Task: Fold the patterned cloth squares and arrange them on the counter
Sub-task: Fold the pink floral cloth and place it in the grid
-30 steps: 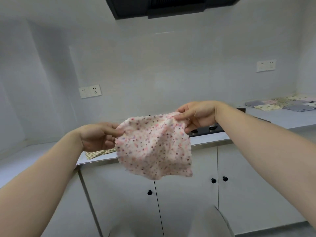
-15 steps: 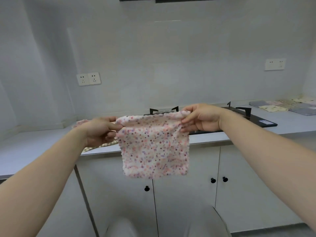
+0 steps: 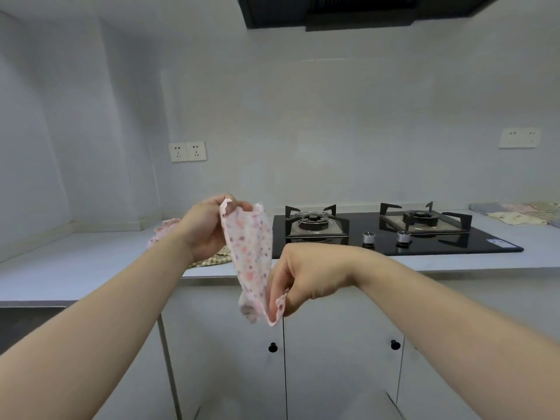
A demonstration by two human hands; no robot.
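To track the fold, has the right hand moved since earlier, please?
Yes: right hand sank from above the pale grey counter's front edge to overlap it.

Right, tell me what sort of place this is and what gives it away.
Most likely a home kitchen: a black glass two-burner gas hob sits in a pale grey counter, a dark extractor hood hangs above it, and white cupboard doors with black knobs run below.

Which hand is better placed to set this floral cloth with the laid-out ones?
Probably right. The right hand pinches the floral cloth at its lower end, and the laid-out cloths lie far right on the counter, beyond the stove. The left hand holds the top, farther away.
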